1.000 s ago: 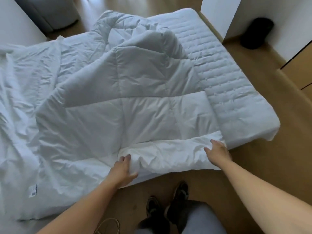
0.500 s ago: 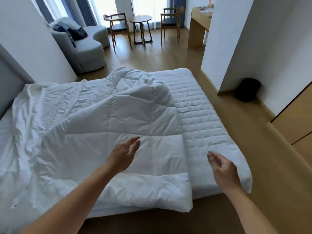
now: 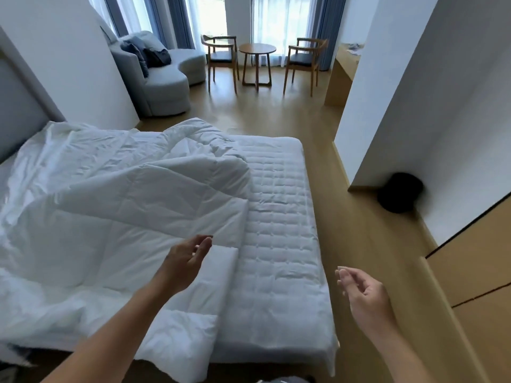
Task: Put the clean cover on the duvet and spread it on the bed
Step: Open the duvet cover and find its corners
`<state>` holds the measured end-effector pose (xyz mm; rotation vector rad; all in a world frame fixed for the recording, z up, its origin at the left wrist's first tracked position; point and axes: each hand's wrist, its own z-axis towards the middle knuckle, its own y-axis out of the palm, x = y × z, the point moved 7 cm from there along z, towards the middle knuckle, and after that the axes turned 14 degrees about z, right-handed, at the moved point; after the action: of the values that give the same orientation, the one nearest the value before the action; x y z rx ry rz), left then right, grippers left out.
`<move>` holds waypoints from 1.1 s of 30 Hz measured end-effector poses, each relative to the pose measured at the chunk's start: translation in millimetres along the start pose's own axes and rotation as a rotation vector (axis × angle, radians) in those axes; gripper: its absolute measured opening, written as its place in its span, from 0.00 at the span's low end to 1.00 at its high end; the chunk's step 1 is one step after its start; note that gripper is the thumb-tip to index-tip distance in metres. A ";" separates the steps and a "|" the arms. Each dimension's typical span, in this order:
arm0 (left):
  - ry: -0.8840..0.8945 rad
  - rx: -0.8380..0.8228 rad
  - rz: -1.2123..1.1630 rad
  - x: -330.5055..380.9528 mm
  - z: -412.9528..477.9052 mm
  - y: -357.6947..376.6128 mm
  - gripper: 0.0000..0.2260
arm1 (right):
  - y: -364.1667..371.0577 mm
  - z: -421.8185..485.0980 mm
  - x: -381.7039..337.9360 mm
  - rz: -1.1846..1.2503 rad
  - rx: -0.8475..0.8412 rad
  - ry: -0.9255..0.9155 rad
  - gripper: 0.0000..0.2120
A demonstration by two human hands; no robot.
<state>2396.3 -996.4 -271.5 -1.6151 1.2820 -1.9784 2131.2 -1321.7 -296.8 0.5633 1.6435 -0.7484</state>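
Note:
A white quilted duvet (image 3: 132,217) lies rumpled across the left and middle of the bed, one corner hanging over the near edge. Thinner wrinkled white fabric (image 3: 63,156), likely the cover, is bunched at the far left by the headboard. The padded mattress (image 3: 282,217) shows bare on the right. My left hand (image 3: 185,261) hovers open above the duvet's near right corner, touching nothing. My right hand (image 3: 362,294) is open in the air beyond the bed's near right corner, over the floor.
Wooden floor (image 3: 367,244) runs along the bed's right side, bounded by a white wall and wood cabinets (image 3: 475,272). A black round object (image 3: 401,192) sits on the floor by the wall. A grey sofa (image 3: 157,78), round table (image 3: 257,51) and two chairs stand by the window.
Both hands let go of the duvet's near edge and rose into the air, open. My view lifted from the bed edge to the room.

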 end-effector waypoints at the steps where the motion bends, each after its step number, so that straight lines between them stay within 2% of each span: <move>1: -0.021 0.019 -0.004 8.8 6.3 6.4 0.18 | -6.2 18.5 -1.1 -0.007 -0.041 -0.006 0.06; 6: -0.086 0.097 -0.019 64.1 56.3 60.5 0.12 | -34.6 123.5 -22.4 -0.123 -0.345 -0.004 0.04; 12: -0.126 0.089 0.004 170.9 148.8 141.5 0.07 | -119.4 286.5 -45.7 -0.176 -0.362 -0.009 0.05; 15: -0.113 0.065 0.040 222.6 197.7 170.2 0.09 | -138.2 366.4 -43.2 -0.157 -0.378 0.009 0.05; 17: -0.128 0.092 0.054 249.6 228.0 181.4 0.11 | -135.8 414.7 -44.3 -0.138 -0.408 0.013 0.05; 20: -0.185 0.172 0.009 277.0 271.8 194.2 0.09 | -122.8 487.3 -47.5 -0.116 -0.467 -0.004 0.06; 27: -0.333 0.329 -0.036 322.8 381.6 244.0 0.06 | -99.7 671.4 -80.1 -0.189 -0.723 -0.131 0.05; 33: -0.452 0.472 -0.031 369.1 474.3 275.9 0.07 | -53.5 815.8 -105.9 -0.241 -0.924 -0.151 0.10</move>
<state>2612.7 -1621.0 -256.2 -1.6972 0.5736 -1.6305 2660.1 -1953.6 -273.4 -0.3445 1.7152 -0.1286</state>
